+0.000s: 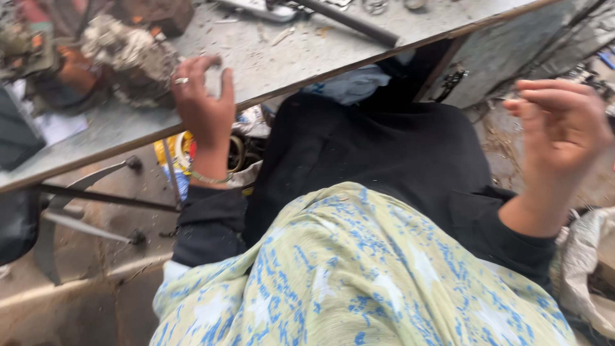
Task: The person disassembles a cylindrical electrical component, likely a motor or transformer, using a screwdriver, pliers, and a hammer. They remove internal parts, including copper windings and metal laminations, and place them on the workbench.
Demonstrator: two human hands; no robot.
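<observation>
A: Hands first — how are they held?

B: Left hand is raised at the desk edge, fingers half curled and spread, nothing held in it. A ring is worn on one finger and a thin bangle at the wrist. The fingertips are seen just over the grey desk top, but whether it is actually touched cannot be told — the frame is blurred.

A: And the other?

B: Right hand is lifted at three o'clock, well apart from the desk, fingers loosely bent, palm turned inward, nothing gripped.

A: What lies nearest the left hand?

B: A grimy lump of metal parts is set on the desk at about ten o'clock from it, just beside the fingers. A dark rod is laid across the desk toward twelve o'clock.

A: How would the reach be done well?

B: As a judgement only — the lump looks heavy and uneven, so a wider spread of the fingers and a firm hold low on its body would be advised, with the second hand brought across for support. The head should be steadied too, since much is smeared.

A: Below the desk?

B: A blue-patterned cloth and black sleeves are seen over the lap.
</observation>
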